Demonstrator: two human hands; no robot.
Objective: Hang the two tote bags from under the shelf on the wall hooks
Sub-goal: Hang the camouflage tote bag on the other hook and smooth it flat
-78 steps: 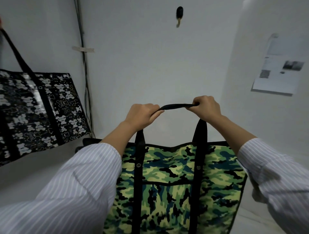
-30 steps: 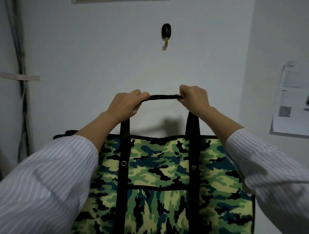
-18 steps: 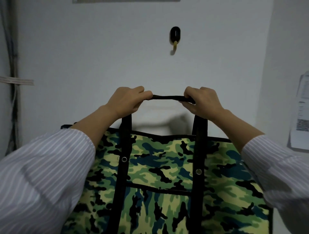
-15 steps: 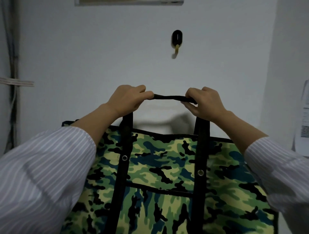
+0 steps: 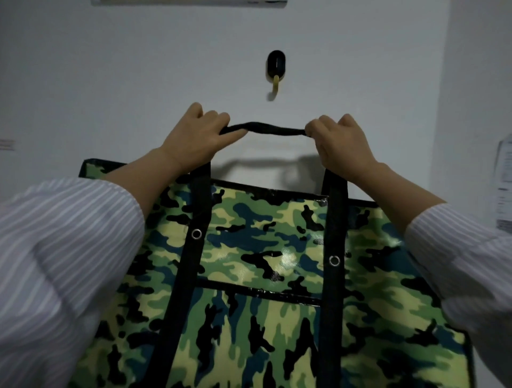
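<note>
A green camouflage tote bag [image 5: 263, 249] with black straps hangs in front of me against the white wall. My left hand [image 5: 199, 135] and my right hand [image 5: 338, 141] both grip its black handle [image 5: 266, 129], stretched nearly level between them. A black wall hook [image 5: 275, 67] with a yellowish prong sits just above the handle's middle, a short gap away. The black patterned tote bag is out of view.
A wall corner [image 5: 440, 110] runs down the right side, with a paper notice [image 5: 502, 188] stuck at the right edge. A pale strip [image 5: 188, 2] crosses the top of the wall. A bit of tape [image 5: 7, 144] shows at the left edge.
Both hands have lifted the camouflage bag's handle up toward the hook, and I have come closer to the wall. The black patterned bag has left the view.
</note>
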